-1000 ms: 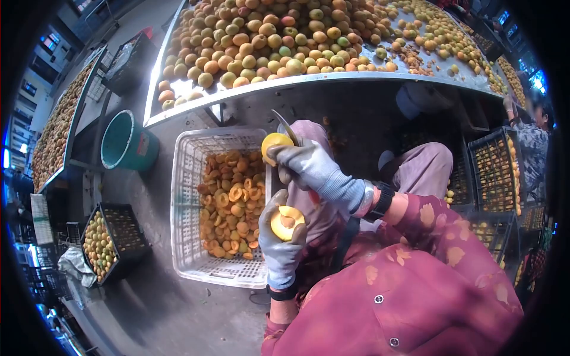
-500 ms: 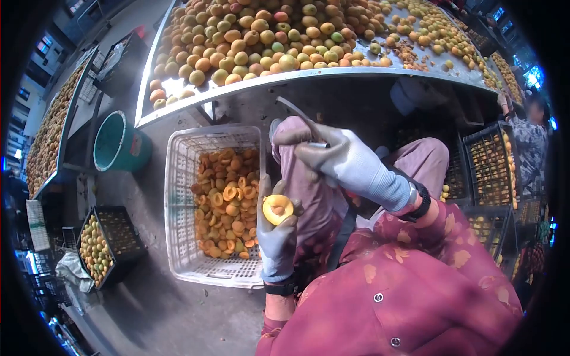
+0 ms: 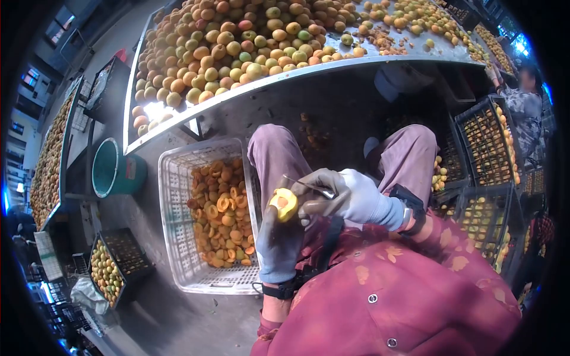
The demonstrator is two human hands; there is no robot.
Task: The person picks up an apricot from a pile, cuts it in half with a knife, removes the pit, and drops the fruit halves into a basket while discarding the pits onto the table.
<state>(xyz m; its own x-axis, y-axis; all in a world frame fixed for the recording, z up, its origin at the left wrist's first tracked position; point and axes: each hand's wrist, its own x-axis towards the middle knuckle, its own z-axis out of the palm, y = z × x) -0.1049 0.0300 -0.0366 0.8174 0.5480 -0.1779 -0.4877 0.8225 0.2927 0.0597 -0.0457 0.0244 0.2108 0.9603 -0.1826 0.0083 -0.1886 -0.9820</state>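
Observation:
In my left hand, gloved in grey and white, a halved apricot sits with its cut face up and the brown pit in it. My right hand, gloved too, grips a thin knife whose blade lies close over the fruit's upper edge. Whether the blade touches the flesh cannot be made out. Just left of my left hand stands a white plastic crate, partly filled with pitted apricot halves.
A metal-edged table piled with whole apricots spans the front. A green bucket and a dark crate of apricots stand left. Stacked black crates are right, near another person.
My right hand has come down with the knife, from above my knee to the apricot. The left hand has tilted the fruit toward it. The view has shifted slightly.

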